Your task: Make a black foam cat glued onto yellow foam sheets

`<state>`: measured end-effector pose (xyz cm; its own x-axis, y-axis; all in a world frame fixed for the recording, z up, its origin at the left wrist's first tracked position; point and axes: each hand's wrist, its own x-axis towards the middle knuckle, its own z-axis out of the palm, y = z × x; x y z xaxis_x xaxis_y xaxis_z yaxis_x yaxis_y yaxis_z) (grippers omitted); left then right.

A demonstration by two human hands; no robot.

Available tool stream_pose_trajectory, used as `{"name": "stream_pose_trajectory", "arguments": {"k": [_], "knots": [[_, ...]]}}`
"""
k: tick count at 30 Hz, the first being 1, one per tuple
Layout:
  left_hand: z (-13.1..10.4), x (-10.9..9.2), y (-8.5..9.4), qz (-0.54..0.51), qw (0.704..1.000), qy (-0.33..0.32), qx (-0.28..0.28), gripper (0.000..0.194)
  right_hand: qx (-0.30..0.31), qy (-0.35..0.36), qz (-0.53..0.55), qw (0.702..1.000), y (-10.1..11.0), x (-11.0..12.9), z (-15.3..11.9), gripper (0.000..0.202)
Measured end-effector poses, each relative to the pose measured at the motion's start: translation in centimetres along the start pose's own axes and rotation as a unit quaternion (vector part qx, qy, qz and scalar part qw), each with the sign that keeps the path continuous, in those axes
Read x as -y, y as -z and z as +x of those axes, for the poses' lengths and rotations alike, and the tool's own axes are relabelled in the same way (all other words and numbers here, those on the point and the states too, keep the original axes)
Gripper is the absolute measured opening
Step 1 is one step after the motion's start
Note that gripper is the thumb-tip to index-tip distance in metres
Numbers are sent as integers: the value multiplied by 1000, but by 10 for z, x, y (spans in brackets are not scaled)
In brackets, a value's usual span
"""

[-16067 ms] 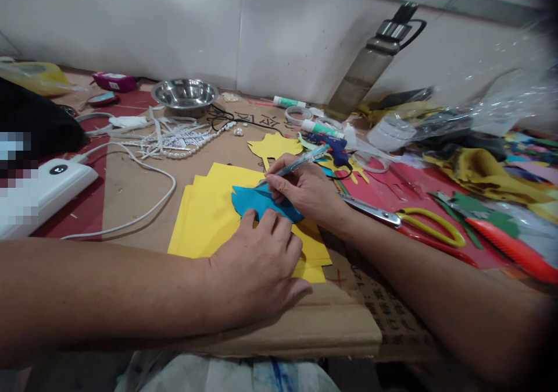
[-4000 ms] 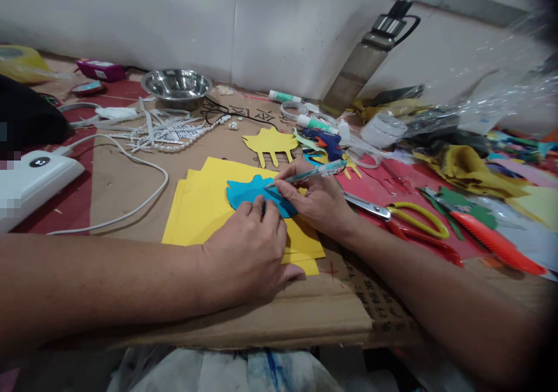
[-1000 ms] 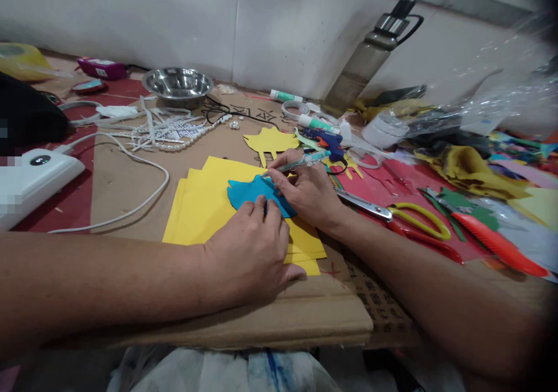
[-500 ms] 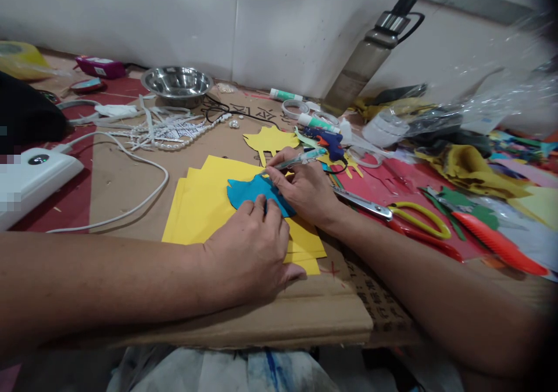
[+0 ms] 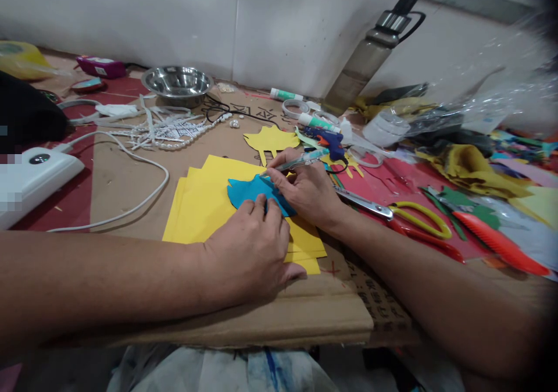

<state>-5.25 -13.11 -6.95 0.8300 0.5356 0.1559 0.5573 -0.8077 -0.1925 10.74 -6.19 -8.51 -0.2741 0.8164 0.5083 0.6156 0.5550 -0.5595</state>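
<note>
My left hand (image 5: 253,243) rests palm down, its fingertips pressing a blue leaf-like cutout (image 5: 239,192) against a stack of yellow sheets (image 5: 198,209). Its thumb lies apart from the fingers, near the stack's front edge. My right hand (image 5: 311,194) is closed round a pen (image 5: 310,157) with a clear, light-blue barrel. The pen's tip is at the cutout's upper edge. Part of the cutout is hidden under both hands. Just beyond them lies a yellow cutout (image 5: 272,139) with a jagged outline and narrow strips.
Scissors (image 5: 379,209) with yellow and red handles and an orange-handled cutter (image 5: 497,241) lie at right. Behind are a blue glue gun (image 5: 329,141), glue sticks (image 5: 320,123), a bottle (image 5: 366,60) and a steel bowl (image 5: 176,84). A white cable (image 5: 163,177) curves across the left.
Both hands, the blue cutout and the yellow stack keep nearly the same places. The pen's upper end has tilted very slightly; little else differs.
</note>
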Motion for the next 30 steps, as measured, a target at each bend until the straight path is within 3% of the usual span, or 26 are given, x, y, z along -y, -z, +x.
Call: {"name": "stream_pose_trajectory", "arguments": {"k": [30], "knots": [[1,-1,3,14,1000,-3,12,73,-7,-2,-1,1000,-1,0,3,8]]}}
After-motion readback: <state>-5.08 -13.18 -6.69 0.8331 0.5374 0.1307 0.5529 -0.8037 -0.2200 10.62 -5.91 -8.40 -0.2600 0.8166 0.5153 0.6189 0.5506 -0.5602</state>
